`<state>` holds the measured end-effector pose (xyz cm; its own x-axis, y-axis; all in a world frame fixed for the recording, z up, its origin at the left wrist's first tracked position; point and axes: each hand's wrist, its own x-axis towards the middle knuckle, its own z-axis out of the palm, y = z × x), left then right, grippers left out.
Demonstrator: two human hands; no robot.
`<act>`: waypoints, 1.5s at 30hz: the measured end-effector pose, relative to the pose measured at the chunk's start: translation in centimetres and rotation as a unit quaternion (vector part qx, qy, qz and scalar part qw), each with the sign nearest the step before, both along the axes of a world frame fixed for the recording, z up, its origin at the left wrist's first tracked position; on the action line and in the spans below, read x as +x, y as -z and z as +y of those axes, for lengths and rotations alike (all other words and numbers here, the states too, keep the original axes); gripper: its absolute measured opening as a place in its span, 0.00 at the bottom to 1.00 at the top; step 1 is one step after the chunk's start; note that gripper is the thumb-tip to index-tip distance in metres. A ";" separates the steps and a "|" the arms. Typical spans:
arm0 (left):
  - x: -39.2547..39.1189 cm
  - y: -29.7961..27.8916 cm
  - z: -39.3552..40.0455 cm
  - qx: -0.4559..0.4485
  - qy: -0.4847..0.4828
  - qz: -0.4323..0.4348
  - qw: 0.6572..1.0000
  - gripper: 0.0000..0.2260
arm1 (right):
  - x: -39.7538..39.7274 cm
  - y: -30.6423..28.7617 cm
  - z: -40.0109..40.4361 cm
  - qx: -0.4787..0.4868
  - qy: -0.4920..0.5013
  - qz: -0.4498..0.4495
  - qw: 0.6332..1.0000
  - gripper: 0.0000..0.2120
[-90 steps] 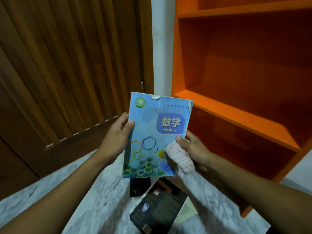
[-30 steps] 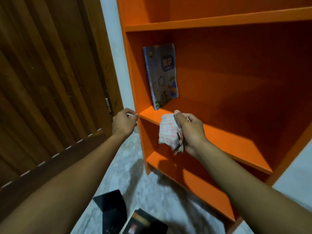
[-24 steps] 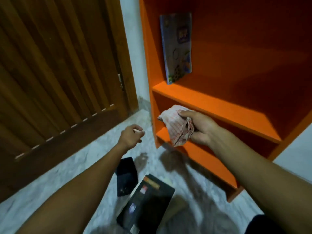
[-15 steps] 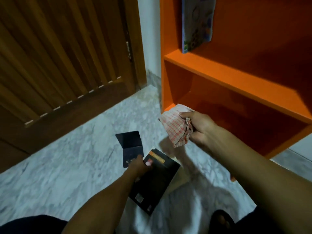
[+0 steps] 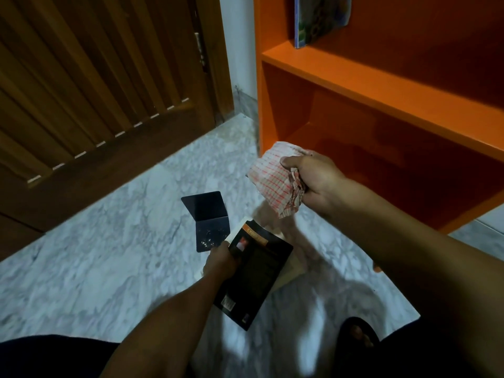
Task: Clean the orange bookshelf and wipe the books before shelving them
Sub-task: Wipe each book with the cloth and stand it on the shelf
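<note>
At 1–3 o'clock stands the orange bookshelf (image 5: 381, 85), its lower bay bare w/ plenty of room; a blue book (image 5: 319, 20) leans upright against the left wall of the upper board, prob. already wiped and shelved. At 9–11 o'clock, a wooden door (image 5: 95, 91) bounds the marble floor (image 5: 95, 255), which is open on that side. Near centre, at 6 o'clock, the left hand (image 5: 219, 261) closes on the left edge of a black book (image 5: 256, 274), one end tilted up off a pale book (image 5: 290, 270) beneath — likely picking it up for wiping. Right hand (image 5: 313, 181), at 2 o'clock from it, is clenched round a checked cloth (image 5: 275, 181), kept clear above. A small dark folder (image 5: 208, 221) lies just beside at 11 o'clock, apart from the shelf's edge.
</note>
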<state>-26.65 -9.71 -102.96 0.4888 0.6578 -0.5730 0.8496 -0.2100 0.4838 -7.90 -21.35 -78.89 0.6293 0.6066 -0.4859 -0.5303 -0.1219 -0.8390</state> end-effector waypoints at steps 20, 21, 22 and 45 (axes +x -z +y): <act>-0.5 -26.7 5.3 -0.065 -0.072 -0.390 0.916 0.06 | 0.6 -4.5 -2.2 0.128 0.176 0.105 0.970 0.17; -1.1 -27.4 5.0 -0.060 -0.073 -0.388 0.917 0.07 | 0.5 -4.8 -2.2 0.134 0.180 0.103 0.969 0.18; -1.7 -27.9 4.7 -0.055 -0.075 -0.385 0.918 0.08 | 0.3 -5.0 -2.2 0.139 0.180 0.085 0.970 0.17; -0.6 -29.5 2.5 -0.084 -0.244 -0.491 0.832 0.08 | -5.8 1.0 -3.5 0.059 -0.282 -0.667 0.687 0.32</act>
<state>-27.29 -7.23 -73.48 0.4743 0.8658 -0.1592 -0.0084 0.1852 0.9827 -13.73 -24.85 -79.94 0.1157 0.9229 0.3673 0.8237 0.1176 -0.5548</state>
